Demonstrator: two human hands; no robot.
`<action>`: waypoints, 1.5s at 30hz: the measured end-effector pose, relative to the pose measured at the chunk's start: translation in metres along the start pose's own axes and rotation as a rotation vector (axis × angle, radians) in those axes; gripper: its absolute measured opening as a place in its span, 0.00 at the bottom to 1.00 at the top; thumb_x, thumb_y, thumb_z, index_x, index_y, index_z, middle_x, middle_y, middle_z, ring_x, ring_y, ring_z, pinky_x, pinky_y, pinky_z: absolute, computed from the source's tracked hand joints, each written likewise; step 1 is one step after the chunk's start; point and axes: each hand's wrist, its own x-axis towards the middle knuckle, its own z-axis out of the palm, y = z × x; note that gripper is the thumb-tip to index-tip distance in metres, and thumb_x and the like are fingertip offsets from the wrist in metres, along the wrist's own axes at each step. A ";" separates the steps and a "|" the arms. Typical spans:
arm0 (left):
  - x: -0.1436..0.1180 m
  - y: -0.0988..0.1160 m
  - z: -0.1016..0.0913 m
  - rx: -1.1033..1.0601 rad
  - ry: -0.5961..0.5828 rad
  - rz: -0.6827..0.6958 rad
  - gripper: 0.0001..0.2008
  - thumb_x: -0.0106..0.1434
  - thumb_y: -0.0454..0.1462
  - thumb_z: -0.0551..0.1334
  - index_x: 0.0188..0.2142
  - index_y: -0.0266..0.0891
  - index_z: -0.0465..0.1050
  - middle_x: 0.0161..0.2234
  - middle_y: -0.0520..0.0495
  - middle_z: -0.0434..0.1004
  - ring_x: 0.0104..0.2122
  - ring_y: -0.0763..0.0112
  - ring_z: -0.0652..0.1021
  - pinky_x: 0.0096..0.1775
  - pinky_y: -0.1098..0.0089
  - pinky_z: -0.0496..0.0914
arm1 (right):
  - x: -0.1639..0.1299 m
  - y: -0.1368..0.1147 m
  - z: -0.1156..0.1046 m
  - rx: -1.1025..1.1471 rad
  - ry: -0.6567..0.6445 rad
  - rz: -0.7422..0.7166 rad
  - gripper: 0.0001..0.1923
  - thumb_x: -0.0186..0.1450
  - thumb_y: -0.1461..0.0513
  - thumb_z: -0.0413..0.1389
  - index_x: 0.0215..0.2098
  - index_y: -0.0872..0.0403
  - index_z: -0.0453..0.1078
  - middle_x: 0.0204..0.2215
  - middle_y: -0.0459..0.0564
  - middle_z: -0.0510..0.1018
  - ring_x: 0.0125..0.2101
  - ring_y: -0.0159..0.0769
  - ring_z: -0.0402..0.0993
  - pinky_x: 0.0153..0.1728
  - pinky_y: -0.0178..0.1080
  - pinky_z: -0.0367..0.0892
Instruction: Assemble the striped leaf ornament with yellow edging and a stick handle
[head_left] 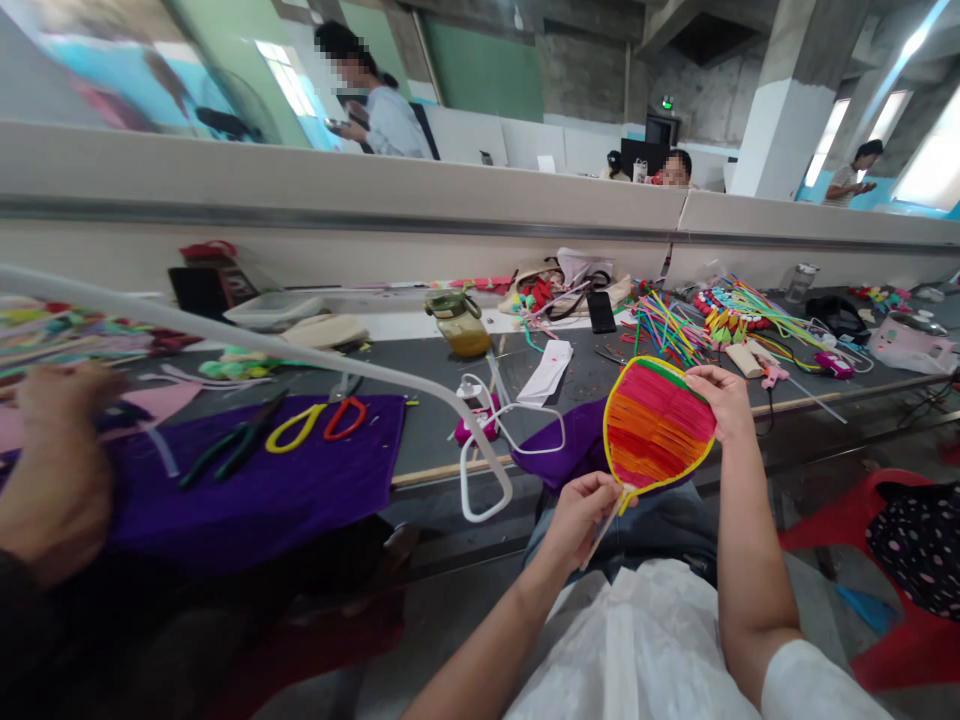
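Note:
I hold a small round fan (pixel 655 427) woven in pink, red and orange bands with a yellow rim, above my lap at the table's front edge. My left hand (pixel 581 512) pinches the fan's thin stick handle at the bottom. My right hand (pixel 718 397) grips the fan's upper right rim. A purple cloth (pixel 571 445) lies on the table right behind the fan.
A co-worker's hand (pixel 64 400) and arm rest at the left on a larger purple cloth (pixel 300 480) with pliers (pixel 232 445) and yellow and red loops. A white tube (pixel 315 365) curves across the table. Coloured straws (pixel 667 325), a jar (pixel 461 322), a phone (pixel 601 311). Red chair (pixel 892 560) at right.

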 end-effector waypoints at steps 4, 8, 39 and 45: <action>0.003 -0.002 -0.007 -0.093 -0.066 -0.103 0.12 0.45 0.35 0.74 0.24 0.36 0.73 0.22 0.46 0.81 0.27 0.64 0.81 0.30 0.72 0.70 | 0.000 -0.002 0.001 -0.008 0.010 -0.003 0.11 0.45 0.56 0.69 0.25 0.51 0.78 0.20 0.43 0.79 0.21 0.32 0.70 0.25 0.35 0.65; 0.006 -0.003 -0.011 -0.178 -0.211 -0.211 0.11 0.45 0.34 0.74 0.23 0.36 0.72 0.23 0.48 0.80 0.26 0.68 0.80 0.39 0.65 0.74 | -0.001 -0.006 0.001 -0.018 0.005 0.000 0.11 0.45 0.56 0.69 0.25 0.51 0.78 0.20 0.42 0.78 0.21 0.31 0.69 0.25 0.35 0.64; -0.002 0.002 0.004 -0.104 -0.151 -0.050 0.12 0.45 0.31 0.74 0.25 0.37 0.71 0.24 0.49 0.81 0.26 0.68 0.81 0.31 0.72 0.72 | 0.004 -0.009 -0.006 -0.001 -0.028 -0.010 0.10 0.46 0.57 0.70 0.26 0.50 0.78 0.21 0.40 0.78 0.22 0.32 0.72 0.27 0.36 0.65; -0.006 0.007 0.010 0.024 -0.107 0.026 0.09 0.46 0.32 0.73 0.24 0.37 0.73 0.23 0.48 0.81 0.24 0.70 0.79 0.29 0.73 0.69 | 0.004 -0.008 -0.005 -0.002 -0.028 -0.003 0.11 0.46 0.56 0.70 0.26 0.50 0.78 0.20 0.41 0.78 0.21 0.32 0.70 0.26 0.36 0.64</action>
